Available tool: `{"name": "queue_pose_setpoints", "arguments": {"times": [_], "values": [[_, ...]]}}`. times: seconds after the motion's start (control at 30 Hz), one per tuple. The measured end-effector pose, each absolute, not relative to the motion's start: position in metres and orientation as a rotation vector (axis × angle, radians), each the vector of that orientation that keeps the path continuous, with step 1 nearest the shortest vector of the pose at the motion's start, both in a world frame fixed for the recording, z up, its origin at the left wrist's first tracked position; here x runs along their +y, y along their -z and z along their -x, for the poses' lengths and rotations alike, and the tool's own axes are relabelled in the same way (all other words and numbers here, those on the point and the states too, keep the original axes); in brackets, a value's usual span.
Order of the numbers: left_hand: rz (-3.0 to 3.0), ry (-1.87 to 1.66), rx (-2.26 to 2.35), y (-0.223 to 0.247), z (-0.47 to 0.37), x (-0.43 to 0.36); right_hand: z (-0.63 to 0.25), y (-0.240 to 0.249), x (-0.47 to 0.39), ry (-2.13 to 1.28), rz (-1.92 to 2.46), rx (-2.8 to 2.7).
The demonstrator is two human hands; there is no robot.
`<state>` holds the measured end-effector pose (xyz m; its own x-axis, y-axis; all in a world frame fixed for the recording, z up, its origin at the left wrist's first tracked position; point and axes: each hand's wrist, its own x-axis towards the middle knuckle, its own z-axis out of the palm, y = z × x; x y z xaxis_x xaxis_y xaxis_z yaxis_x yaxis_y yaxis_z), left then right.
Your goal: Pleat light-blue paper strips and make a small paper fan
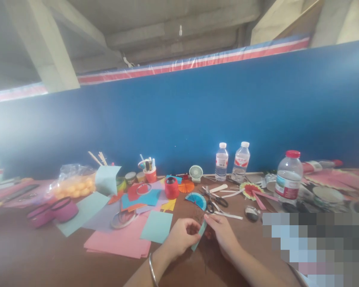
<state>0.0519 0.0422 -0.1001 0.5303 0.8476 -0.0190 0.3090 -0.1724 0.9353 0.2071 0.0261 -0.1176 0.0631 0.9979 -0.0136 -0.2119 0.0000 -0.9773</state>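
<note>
Between my two hands is a narrow folded strip of light green paper (199,236), tilted over the brown table. My left hand (182,235) pinches it near its lower part, and a metal bangle circles that wrist. At the strip's upper end, my right hand (220,230) grips it with thumb and fingers. Just beyond my hands lie a blue pleated paper fan (196,200) and dark-handled scissors (219,200). A square sheet of light green paper (157,226) rests left of my left hand, partly over pink sheets (119,241).
Water bottles (221,161) stand by the blue partition (179,115), with a larger red-capped bottle (288,177) at the right. Purple tape rolls (65,209), a red roll (171,188), a cup of tools (150,174) and a small white fan (196,172) crowd the table.
</note>
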Motion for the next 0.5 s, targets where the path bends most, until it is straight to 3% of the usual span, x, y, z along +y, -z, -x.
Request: {"name": "queue_pose_setpoints", "arguments": {"times": [0.3,0.5], "values": [[-1.464,-0.787,0.963,0.092,-0.057,0.037,-0.207,0.116,0.029,-1.393,1.121,-1.032],[-1.742,-0.923,1.13,0.09,-0.058,0.03,-0.204,0.118,0.028,-1.35,1.155,-1.077]]}}
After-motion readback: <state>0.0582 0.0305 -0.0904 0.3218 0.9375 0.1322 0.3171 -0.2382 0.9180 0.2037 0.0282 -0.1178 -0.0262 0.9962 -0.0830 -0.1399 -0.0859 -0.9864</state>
